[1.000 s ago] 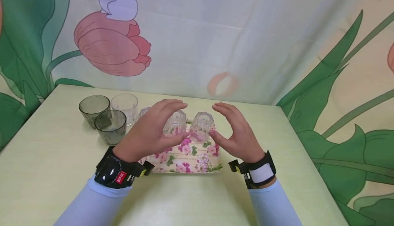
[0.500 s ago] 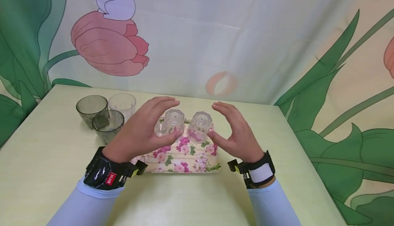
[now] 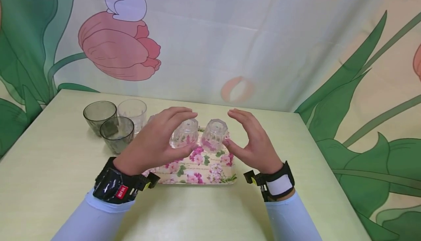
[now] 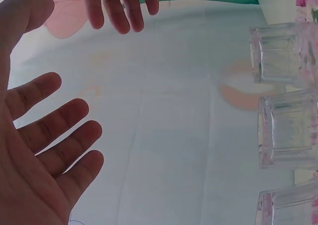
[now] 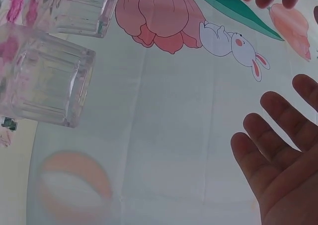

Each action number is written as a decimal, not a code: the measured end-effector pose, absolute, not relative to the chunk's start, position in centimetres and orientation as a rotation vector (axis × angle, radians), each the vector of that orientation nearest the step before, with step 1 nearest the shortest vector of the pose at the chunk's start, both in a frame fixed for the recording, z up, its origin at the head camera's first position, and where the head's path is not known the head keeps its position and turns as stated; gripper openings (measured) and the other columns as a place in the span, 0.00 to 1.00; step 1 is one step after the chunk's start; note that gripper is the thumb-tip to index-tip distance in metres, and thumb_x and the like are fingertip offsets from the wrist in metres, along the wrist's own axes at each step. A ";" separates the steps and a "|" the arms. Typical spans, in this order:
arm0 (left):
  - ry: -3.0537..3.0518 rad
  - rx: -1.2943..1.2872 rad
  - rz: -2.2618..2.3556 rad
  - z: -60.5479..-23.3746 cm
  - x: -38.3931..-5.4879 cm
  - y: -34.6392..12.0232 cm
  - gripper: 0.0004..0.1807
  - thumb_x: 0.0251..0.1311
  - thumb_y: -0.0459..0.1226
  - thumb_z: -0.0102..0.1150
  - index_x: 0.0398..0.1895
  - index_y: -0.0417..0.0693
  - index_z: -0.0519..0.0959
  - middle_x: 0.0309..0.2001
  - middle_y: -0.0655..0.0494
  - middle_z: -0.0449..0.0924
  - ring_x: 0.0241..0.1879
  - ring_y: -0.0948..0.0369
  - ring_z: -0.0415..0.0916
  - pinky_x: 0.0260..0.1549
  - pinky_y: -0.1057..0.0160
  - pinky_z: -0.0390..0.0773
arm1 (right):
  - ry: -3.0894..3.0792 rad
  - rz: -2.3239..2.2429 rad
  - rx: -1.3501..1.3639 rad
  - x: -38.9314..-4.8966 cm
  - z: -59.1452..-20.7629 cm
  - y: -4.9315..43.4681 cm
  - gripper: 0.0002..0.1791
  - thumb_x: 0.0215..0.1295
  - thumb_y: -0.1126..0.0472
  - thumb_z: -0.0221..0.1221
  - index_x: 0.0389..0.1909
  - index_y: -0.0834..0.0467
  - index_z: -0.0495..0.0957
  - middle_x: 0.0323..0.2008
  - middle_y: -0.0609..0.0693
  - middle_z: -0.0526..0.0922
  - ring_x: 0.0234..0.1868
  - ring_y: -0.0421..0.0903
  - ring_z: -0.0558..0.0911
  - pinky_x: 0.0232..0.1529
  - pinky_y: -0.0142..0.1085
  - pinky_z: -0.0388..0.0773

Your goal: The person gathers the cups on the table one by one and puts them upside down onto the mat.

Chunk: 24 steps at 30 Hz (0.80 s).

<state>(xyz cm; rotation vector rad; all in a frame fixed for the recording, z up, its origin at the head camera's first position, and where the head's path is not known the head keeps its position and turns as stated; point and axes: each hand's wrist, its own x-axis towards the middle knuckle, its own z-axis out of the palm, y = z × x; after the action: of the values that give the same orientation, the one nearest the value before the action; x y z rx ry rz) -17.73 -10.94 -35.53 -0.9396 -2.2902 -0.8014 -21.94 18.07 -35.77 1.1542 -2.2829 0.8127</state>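
Observation:
Both hands hover in front of a flowered tray (image 3: pixel 210 168), palms facing each other, fingers loosely bent and nothing held. My left hand (image 3: pixel 154 142) is left of centre and hides part of the tray and most of one glass. My right hand (image 3: pixel 256 142) stands just right of the tray, its thumb overlapping the edge of the nearest glass in the head view. Clear faceted glasses stand upside down in a row on the tray: a right one (image 3: pixel 214 136), a middle one (image 3: pixel 186 133) and the mostly hidden left one. Three clear glasses (image 4: pixel 288 128) show in the left wrist view.
Left of the tray, a smoky grey glass (image 3: pixel 95 122), a second grey glass (image 3: pixel 115 144) and a clear glass (image 3: pixel 133 111) stand upright close together on the pale table (image 3: pixel 49 168). A printed curtain (image 3: pixel 197 44) with tulips and a rabbit hangs behind the table.
My left hand has shifted slightly left, then a little back to the right. The right hand and the glasses have stayed in place; the head view sways slightly.

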 end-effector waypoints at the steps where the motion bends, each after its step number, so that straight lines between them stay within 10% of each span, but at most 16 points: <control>1: -2.293 -0.937 -0.800 -35.6 -17.7 -11.0 0.37 0.54 0.47 0.70 0.67 0.47 0.72 0.64 0.50 0.73 0.64 0.52 0.72 0.62 0.48 0.74 | -2.283 0.812 1.152 -21.9 -35.8 18.1 0.37 0.60 0.52 0.67 0.70 0.55 0.67 0.66 0.54 0.72 0.69 0.52 0.70 0.69 0.51 0.68; 24: -2.314 -0.906 -0.747 -35.6 -17.9 -11.5 0.32 0.57 0.48 0.68 0.64 0.46 0.74 0.62 0.49 0.75 0.64 0.53 0.72 0.63 0.52 0.75 | -2.261 0.809 1.178 -22.2 -35.9 18.1 0.35 0.62 0.51 0.65 0.69 0.55 0.69 0.65 0.54 0.74 0.67 0.51 0.72 0.68 0.48 0.69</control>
<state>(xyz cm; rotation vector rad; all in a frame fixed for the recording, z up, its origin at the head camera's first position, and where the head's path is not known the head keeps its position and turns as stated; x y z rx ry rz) -17.86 -11.48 -35.64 -0.9064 -2.3138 -0.7465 -22.20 18.06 -35.95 1.1777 -2.2614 0.8094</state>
